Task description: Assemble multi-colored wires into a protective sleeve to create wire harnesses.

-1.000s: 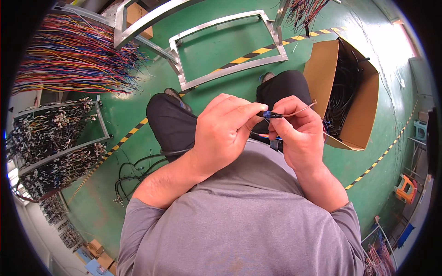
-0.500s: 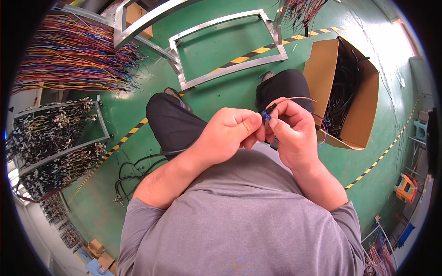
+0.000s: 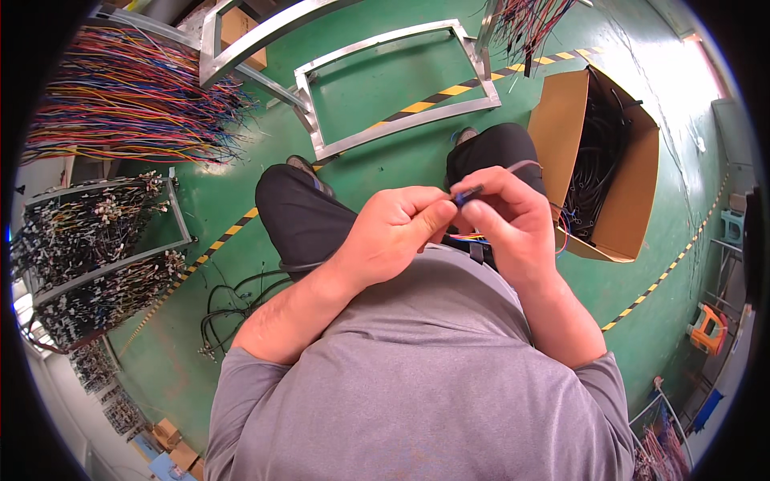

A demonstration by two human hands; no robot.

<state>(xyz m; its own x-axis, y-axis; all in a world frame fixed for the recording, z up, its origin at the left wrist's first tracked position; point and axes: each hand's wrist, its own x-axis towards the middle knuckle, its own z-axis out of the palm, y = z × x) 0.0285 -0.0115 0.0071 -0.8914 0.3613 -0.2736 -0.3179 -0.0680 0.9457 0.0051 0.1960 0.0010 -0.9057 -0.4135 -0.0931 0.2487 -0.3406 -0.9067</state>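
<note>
In front of my belly, my left hand (image 3: pixel 401 228) is closed, thumb and forefinger pinching a small blue and black connector (image 3: pixel 465 196). My right hand (image 3: pixel 513 220) curls around the connector's other side, its thumb and forefinger close against the black part. The connector is slightly blurred, and the fingers cover much of it. Thin coloured wires (image 3: pixel 472 237) show below, between the two hands. A pale brownish cable (image 3: pixel 525 164) loops out behind my right fingers.
An open cardboard box (image 3: pixel 557 120) of black cables stands at the right. Aluminium frames (image 3: pixel 405 126) are ahead. At the left are a thick bundle of coloured wires (image 3: pixel 136 96) and racks of connector-ended leads (image 3: pixel 96 232). Black cables (image 3: pixel 212 313) lie on the green floor by my left leg.
The connector has tilted flatter between my fingers, and my right thumb has shifted. More coloured wires now show below my hands. The pale cable has swung closer to my right hand.
</note>
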